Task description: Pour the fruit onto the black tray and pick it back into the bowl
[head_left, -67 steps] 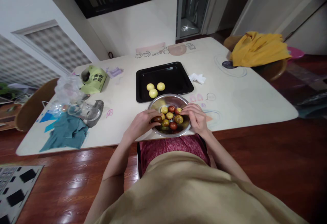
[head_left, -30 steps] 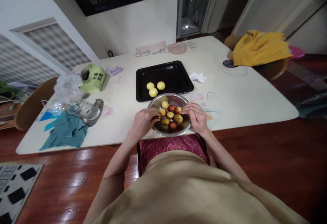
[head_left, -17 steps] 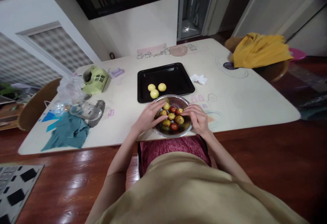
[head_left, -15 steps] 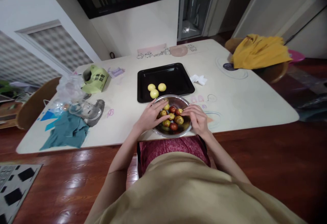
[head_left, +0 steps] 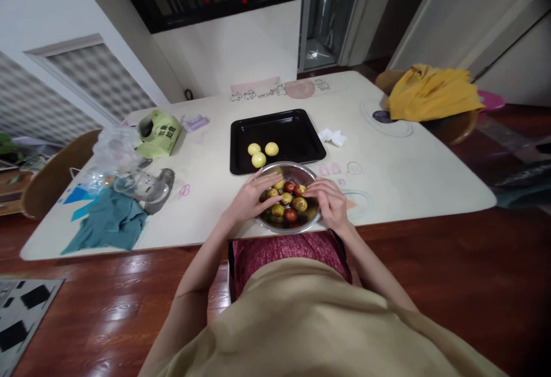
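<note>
Bowl (head_left: 308,216) with fruit (head_left: 291,214): at table (head_left: 413,176) near edge | left hand (head_left: 249,196): loosely spread over fruit, gripping none | right hand (head_left: 333,202): fingers curled inside rim, hold unclear | risk: bodyward pull could tip bowl off edge

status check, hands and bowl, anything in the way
Left grip open over metal bowl, right grip at its right rim. Red and yellow fruit inside. Black tray just beyond.
</note>
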`<control>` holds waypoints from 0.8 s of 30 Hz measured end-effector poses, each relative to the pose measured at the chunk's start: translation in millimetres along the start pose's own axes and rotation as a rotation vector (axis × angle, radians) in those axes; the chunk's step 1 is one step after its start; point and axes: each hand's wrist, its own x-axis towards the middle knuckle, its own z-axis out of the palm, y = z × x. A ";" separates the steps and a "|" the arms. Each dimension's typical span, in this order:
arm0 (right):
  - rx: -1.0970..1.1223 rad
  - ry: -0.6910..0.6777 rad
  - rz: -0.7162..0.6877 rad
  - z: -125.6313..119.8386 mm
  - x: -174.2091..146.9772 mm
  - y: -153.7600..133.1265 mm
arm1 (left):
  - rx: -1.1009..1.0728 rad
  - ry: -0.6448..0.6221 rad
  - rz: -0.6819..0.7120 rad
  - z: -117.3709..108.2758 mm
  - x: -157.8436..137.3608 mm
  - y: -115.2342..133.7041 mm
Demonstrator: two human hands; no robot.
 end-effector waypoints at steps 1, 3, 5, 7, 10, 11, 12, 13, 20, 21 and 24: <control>0.004 0.000 0.001 0.1 -0.5 0.0 | -0.041 0.034 0.003 0.4 -2.3 -0.4; 0.011 -0.002 0.008 -0.6 -0.8 0.1 | -0.130 0.121 0.002 2.5 -8.3 -1.4; 0.017 -0.002 0.029 -3.0 1.8 0.5 | -0.205 0.214 -0.009 6.5 -14.8 -2.8; 0.010 -0.027 0.050 -7.3 10.3 2.0 | -0.241 0.281 -0.012 11.6 -20.2 -4.7; -0.051 -0.136 0.044 -12.3 36.3 9.3 | -0.232 0.308 0.001 18.2 -23.9 -7.5; -0.079 -0.180 0.033 -12.0 47.9 13.8 | -0.224 0.308 0.005 19.6 -24.0 -8.3; -0.105 -0.221 0.021 -10.1 60.2 19.7 | -0.217 0.307 0.008 20.5 -23.7 -8.9; -0.127 -0.262 0.011 -6.4 72.8 26.9 | -0.210 0.304 0.010 21.0 -23.3 -9.4; -0.251 -0.599 -0.021 47.7 138.9 95.1 | -0.167 0.294 0.013 21.7 -22.4 -10.6; -0.253 -0.636 -0.022 55.3 144.0 103.0 | -0.161 0.292 0.010 21.9 -22.7 -10.8; -0.238 -0.719 -0.035 72.7 153.6 118.9 | -0.144 0.278 -0.004 22.8 -23.7 -11.1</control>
